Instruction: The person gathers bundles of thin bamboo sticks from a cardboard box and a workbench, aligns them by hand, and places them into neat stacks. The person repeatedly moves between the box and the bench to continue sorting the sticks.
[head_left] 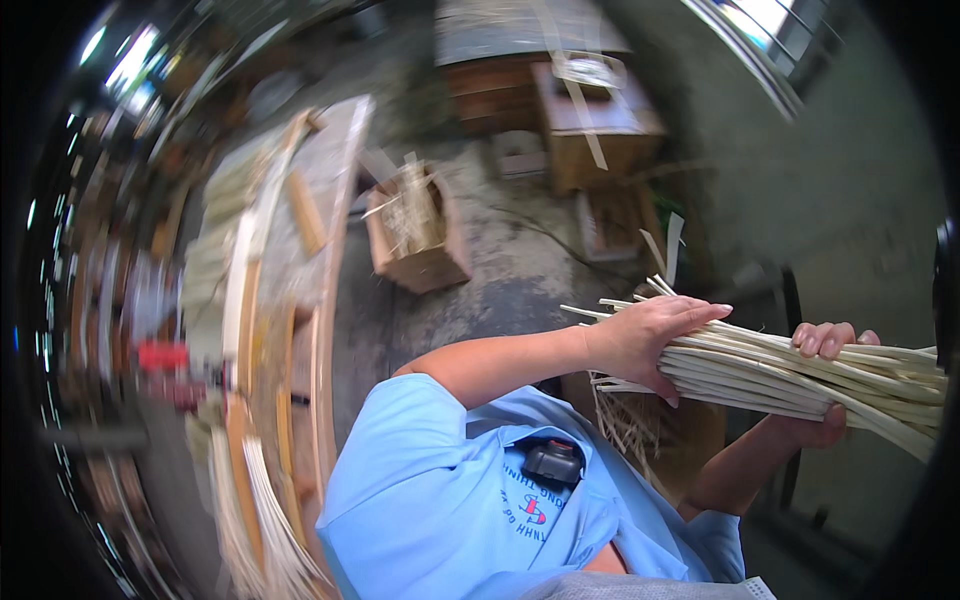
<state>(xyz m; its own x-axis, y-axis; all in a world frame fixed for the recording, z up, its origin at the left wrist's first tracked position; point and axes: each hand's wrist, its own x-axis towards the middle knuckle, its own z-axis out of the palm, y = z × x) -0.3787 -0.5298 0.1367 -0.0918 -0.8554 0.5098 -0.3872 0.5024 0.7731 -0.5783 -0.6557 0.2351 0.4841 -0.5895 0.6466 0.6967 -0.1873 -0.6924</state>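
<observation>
A thick bundle of long, thin, pale wooden strips (750, 375) lies across both my hands at the right. My left hand (655, 340) presses over the top of the bundle near its uneven left ends, thumb below and fingers along the strips. Farther right, my right hand (825, 350) wraps around the bundle, fingertips over the top and thumb at the lower edge. The bundle's right end runs toward the rim of the view, and some strips there bend downward.
On the left stands a long workbench (345, 170) with wooden slats and another fan of pale strips (270, 510). A cardboard box (425, 265) holding scraps stands on the floor ahead. Farther back are a small wooden cabinet (575, 165) and a table (490, 90). Shavings (630, 425) hang below the bundle.
</observation>
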